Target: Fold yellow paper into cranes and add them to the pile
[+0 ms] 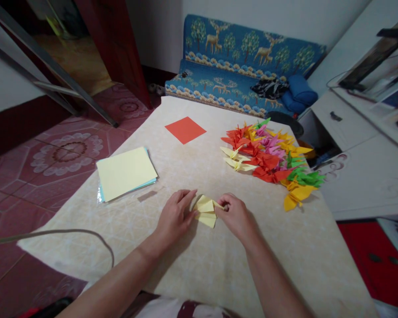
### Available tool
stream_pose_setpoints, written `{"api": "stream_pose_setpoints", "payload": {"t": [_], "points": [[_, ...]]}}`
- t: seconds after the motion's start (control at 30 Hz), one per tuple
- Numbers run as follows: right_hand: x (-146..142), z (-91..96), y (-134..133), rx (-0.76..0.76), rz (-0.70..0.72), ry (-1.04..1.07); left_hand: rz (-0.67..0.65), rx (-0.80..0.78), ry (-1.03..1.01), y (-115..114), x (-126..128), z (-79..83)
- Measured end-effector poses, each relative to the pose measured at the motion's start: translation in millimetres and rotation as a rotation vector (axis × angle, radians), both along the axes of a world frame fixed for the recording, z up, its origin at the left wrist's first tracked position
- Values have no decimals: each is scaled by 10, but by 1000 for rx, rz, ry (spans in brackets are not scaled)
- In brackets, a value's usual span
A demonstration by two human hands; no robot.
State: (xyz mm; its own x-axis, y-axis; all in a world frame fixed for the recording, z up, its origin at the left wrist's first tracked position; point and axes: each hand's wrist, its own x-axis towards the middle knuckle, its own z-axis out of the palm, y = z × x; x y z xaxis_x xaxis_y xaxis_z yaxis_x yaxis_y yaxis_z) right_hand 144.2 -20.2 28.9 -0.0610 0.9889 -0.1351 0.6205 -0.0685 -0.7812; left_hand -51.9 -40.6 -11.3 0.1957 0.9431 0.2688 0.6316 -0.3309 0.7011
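Observation:
A partly folded pale yellow origami crane (206, 212) is held low over the front middle of the table, between my two hands. My left hand (177, 212) pinches its left side with thumb and fingers. On the other side, my right hand (234, 214) grips a narrow pointed strip of the same paper. Wide flaps of the paper spread between the hands. To the right lies a cluster of finished paper cranes (265, 159) in red, orange, pink, green and pale yellow.
A stack of pale yellow and blue paper sheets (126, 173) lies on a clear plastic wrapper at the left. One red paper square (185, 130) rests farther back. A cable (86, 231) crosses the table's left corner. Behind stands a blue patterned sofa (219, 84); a white cabinet (368, 163) is at the right.

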Motion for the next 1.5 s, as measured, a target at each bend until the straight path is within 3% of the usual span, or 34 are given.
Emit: {"api": "stream_pose_setpoints", "payload": {"t": [0.1,0.2,0.3,0.4,0.5,0.57,0.63,0.73,0.8,0.87,1.0,1.23,1.33,1.5], "points": [[-9,-80,-111,-161,-76,316,6,-58,-105,11,13,11],[-59,-160,-219,-276,-146,519,39,-236,-399,12,62,42],[-116,-185,-333,-295,-181,680,47,-439,-756,39,102,97],[-94,-137,-436,-274,-152,778,-12,-549,-879,145,44,186],[37,-43,-494,-155,-160,680,-216,-670,-759,328,-97,317],[138,18,-502,35,-238,529,-411,-723,-569,454,-161,415],[201,60,-496,224,-230,380,-572,-684,-354,547,-140,495],[188,58,-482,391,24,217,-731,-585,-76,602,54,536],[140,9,-477,378,232,129,-771,-485,40,587,218,499],[101,-61,-475,304,341,35,-732,-330,91,531,330,425],[114,-146,-470,216,362,-62,-523,-13,121,250,282,249],[158,-45,-325,185,575,-217,-199,22,-25,-477,-8,55],[135,-7,-236,188,671,-239,-129,45,-64,-589,-5,9],[118,20,-163,174,726,-234,-121,69,-74,-580,14,-13]]}}
